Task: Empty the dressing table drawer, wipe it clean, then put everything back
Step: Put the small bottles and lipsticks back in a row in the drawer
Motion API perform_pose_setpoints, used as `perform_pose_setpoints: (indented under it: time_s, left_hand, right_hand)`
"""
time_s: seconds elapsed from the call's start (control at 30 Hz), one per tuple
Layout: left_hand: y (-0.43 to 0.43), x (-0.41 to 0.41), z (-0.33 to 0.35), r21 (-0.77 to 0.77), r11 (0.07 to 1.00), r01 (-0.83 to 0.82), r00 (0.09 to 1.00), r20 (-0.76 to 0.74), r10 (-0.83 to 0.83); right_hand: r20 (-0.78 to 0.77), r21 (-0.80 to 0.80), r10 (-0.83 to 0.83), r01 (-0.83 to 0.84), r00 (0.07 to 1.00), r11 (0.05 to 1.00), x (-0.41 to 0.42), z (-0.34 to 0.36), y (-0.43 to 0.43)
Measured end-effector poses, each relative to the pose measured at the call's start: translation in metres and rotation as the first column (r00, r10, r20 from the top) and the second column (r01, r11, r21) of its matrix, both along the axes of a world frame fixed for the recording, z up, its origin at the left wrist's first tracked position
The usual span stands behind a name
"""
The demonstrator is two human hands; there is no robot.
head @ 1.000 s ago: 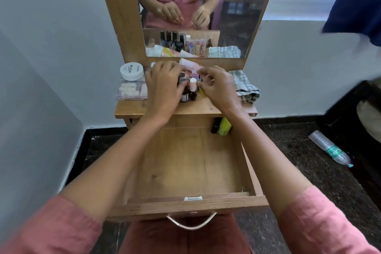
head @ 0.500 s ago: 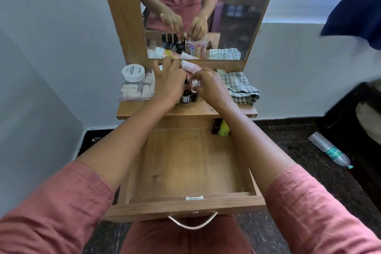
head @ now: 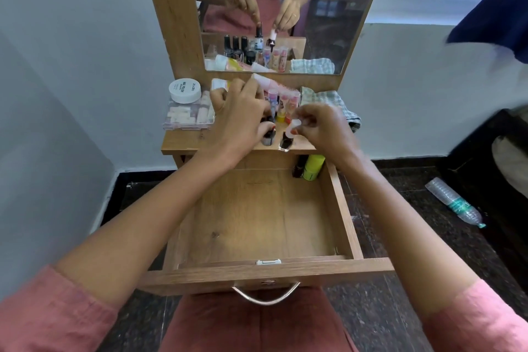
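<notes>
The drawer [head: 265, 269] stands pulled out at 6 o'clock. Its wooden floor is open except for a yellow-green bottle [head: 313, 168] and a dark bottle [head: 298, 166] in the 1 o'clock back corner. Above it, the desk [head: 183, 142] is crowded from 11 to 1 o'clock, with free room only along its front edge. A white jar [head: 185, 90] at 11 o'clock reads "NAIL POLISH". The left grip [head: 240, 120] pinches a small dark bottle [head: 268, 138] standing on the desk. The right grip [head: 325, 128] pinches a white-capped bottle [head: 285, 140] by its cap at the front edge.
</notes>
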State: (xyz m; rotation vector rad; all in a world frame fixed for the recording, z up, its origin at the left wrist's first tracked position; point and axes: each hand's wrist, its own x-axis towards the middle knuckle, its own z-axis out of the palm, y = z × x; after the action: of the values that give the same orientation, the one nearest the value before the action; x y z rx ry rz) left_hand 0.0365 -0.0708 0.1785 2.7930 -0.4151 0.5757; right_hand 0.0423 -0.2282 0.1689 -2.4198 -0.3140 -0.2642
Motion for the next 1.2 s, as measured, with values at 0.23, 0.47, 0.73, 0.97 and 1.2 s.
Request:
perform_pose_setpoints:
  time_s: [0.23,0.47,0.73,0.97,1.2]
  left_hand:
    - [-0.006,-0.040,-0.037,-0.067,0.995,0.079,0.967,-0.236,-0.093]
    - [-0.015,-0.039,-0.091,-0.108,0.994,0.001,0.891,-0.451,-0.050]
    - [-0.025,-0.026,-0.118,-0.258,0.961,-0.103,0.866,-0.499,-0.041]
    - [-0.027,-0.014,-0.131,-0.355,0.914,-0.195,0.842,-0.539,-0.029]
    - [-0.027,-0.014,-0.144,-0.423,0.860,-0.285,0.783,-0.620,-0.045]
  right_hand:
    - [-0.024,-0.054,-0.029,0.028,0.999,0.998,-0.031,-0.044,-0.013]
    - [-0.185,-0.154,-0.080,0.052,0.980,0.987,-0.034,-0.105,-0.008]
    - [-0.194,-0.139,-0.113,0.086,0.975,0.986,-0.014,-0.122,0.000]
    - [-0.303,-0.037,-0.162,0.158,0.939,0.987,-0.009,-0.133,-0.002]
    - [-0.549,0.050,-0.265,0.348,0.793,0.936,-0.016,-0.147,0.001]
